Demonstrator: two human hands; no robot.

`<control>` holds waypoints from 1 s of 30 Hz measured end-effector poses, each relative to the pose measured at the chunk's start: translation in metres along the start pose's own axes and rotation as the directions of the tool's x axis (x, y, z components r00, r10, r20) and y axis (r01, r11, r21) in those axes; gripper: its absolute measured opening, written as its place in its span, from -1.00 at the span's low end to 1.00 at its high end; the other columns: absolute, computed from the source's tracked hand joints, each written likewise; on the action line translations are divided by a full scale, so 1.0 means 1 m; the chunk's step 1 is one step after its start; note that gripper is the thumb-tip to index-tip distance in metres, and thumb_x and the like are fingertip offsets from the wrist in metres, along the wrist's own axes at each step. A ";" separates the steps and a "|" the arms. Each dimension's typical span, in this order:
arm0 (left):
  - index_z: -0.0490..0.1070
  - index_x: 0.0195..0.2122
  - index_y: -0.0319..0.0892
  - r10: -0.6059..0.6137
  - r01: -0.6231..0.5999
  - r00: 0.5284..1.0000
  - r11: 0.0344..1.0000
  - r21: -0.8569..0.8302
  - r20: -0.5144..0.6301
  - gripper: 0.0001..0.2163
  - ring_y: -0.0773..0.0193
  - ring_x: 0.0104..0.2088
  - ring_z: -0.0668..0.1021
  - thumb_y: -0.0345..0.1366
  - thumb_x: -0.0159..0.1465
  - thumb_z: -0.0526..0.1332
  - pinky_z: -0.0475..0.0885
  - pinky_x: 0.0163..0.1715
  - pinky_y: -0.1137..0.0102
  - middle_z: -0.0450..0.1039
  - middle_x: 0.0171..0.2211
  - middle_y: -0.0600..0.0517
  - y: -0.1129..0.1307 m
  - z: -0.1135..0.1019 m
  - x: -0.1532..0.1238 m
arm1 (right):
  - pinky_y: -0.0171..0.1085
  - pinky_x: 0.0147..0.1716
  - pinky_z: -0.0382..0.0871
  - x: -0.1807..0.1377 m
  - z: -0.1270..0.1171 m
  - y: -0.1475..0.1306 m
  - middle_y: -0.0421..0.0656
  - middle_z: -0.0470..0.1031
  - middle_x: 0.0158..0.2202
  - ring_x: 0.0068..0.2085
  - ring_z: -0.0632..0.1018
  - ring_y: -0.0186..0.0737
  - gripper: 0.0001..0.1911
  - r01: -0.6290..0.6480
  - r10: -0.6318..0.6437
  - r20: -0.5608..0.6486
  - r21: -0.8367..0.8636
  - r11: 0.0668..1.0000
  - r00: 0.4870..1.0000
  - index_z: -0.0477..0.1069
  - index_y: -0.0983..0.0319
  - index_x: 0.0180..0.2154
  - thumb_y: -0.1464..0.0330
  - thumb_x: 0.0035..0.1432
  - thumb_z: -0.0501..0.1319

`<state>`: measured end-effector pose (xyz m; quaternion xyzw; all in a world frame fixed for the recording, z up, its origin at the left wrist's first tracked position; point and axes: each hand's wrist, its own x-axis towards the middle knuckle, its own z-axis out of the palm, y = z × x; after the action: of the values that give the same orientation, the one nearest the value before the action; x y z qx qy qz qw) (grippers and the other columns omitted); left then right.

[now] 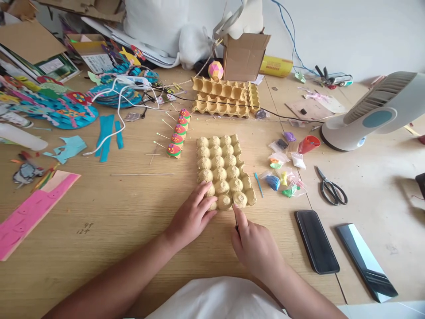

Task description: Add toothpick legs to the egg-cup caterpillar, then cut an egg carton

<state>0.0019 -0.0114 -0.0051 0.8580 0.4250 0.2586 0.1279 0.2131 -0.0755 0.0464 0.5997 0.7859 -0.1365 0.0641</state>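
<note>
An upturned cardboard egg tray [226,170] lies bumps-up in the middle of the wooden table. My left hand [194,215] rests on its near left corner, fingers stretched flat over the bumps. My right hand [254,246] is closed around a thin dark tool [237,223], whose tip meets the tray's near edge. A row of painted egg-cup figures [178,133] with pins stands just left of the tray.
Black scissors [332,189], small bags of coloured clay [282,175] and a red cup [308,144] lie right of the tray. Two phones [317,241] sit near right. A white fan [375,113] stands far right. More egg trays [226,97] and a cardboard box [244,55] are behind; paper crafts [66,110] crowd the left.
</note>
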 end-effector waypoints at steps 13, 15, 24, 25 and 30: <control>0.37 0.09 -0.17 0.012 -0.012 1.000 1.000 0.021 0.000 -0.76 -0.03 0.42 0.16 -0.31 0.42 0.14 0.30 0.34 0.01 0.11 0.37 -0.21 -0.002 0.001 -0.001 | -0.21 -0.52 0.07 -0.003 0.000 0.005 -0.13 0.64 -0.35 -0.42 0.61 -0.15 -0.44 0.026 -0.025 -0.029 0.040 0.999 0.999 0.05 0.41 0.34 0.43 0.36 -0.05; 0.36 0.10 -0.16 0.010 -0.010 1.000 1.000 0.021 0.001 -0.75 -0.03 0.42 0.16 -0.31 0.42 0.14 0.30 0.34 0.01 0.10 0.38 -0.20 -0.002 0.001 -0.001 | -0.21 -0.51 0.07 -0.001 0.000 0.006 -0.13 0.64 -0.34 -0.41 0.62 -0.15 -0.43 0.028 -0.026 -0.033 0.055 0.998 0.999 0.02 0.40 0.35 0.42 0.36 -0.05; 0.35 0.12 -0.14 0.004 -0.004 1.000 1.000 0.017 0.005 -0.74 -0.03 0.43 0.15 -0.31 0.42 0.13 0.28 0.35 0.03 0.07 0.40 -0.17 0.000 0.001 -0.001 | -0.21 -0.52 0.08 -0.005 -0.004 0.000 -0.10 0.64 -0.33 -0.41 0.61 -0.13 -0.44 0.011 -0.012 0.027 0.016 1.000 1.000 0.07 0.44 0.34 0.42 0.36 -0.04; 0.35 0.13 -0.14 0.003 -0.003 1.000 1.000 0.015 0.004 -0.73 -0.03 0.43 0.15 -0.31 0.43 0.13 0.28 0.35 0.02 0.07 0.40 -0.17 0.000 0.001 -0.001 | -0.21 -0.51 0.09 -0.003 -0.004 -0.001 -0.09 0.64 -0.32 -0.40 0.62 -0.12 -0.43 0.012 -0.012 0.024 0.015 1.000 1.000 0.07 0.44 0.34 0.42 0.35 -0.04; 0.35 0.13 -0.13 -0.007 0.007 1.000 1.000 0.009 0.008 -0.73 -0.04 0.43 0.15 -0.30 0.42 0.13 0.29 0.35 0.01 0.06 0.41 -0.16 -0.001 0.001 -0.002 | -0.21 -0.51 0.12 -0.006 -0.004 0.001 -0.10 0.64 -0.32 -0.41 0.61 -0.13 -0.42 0.024 -0.024 0.009 0.010 1.000 1.000 0.05 0.43 0.36 0.42 0.36 -0.05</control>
<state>0.0012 -0.0125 -0.0070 0.8582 0.4285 0.2527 0.1265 0.2161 -0.0794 0.0512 0.5898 0.7922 -0.1438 0.0629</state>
